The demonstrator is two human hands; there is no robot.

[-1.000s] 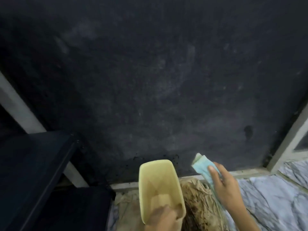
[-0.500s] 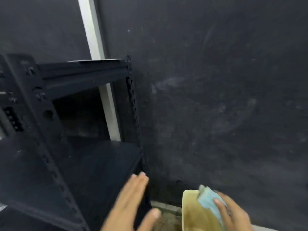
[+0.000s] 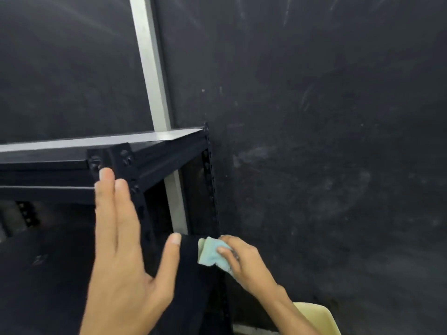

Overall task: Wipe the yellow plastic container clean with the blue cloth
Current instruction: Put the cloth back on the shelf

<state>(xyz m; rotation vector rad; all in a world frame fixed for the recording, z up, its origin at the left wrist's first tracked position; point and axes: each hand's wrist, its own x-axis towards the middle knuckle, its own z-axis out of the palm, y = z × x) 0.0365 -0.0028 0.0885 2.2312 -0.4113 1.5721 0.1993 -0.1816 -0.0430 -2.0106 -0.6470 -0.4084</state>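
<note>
The yellow plastic container (image 3: 321, 319) shows only as a pale rim at the bottom right edge, partly behind my right forearm. My right hand (image 3: 246, 261) is above and left of it, shut on the folded blue cloth (image 3: 211, 253), which sits against the right edge of a black shelf board. My left hand (image 3: 123, 252) is open, fingers straight and thumb spread. It is raised in front of the black rack's front post and holds nothing.
A black metal rack (image 3: 154, 151) with perforated posts fills the left half, its top shelf level with my left fingertips. A dark scuffed wall (image 3: 326, 141) spans the right. A pale vertical strip (image 3: 150, 68) runs up the wall behind the rack.
The view has swung up and left onto the rack. My left hand let go of the container and rose, open. My right hand carried the cloth from the container up to the shelf edge.
</note>
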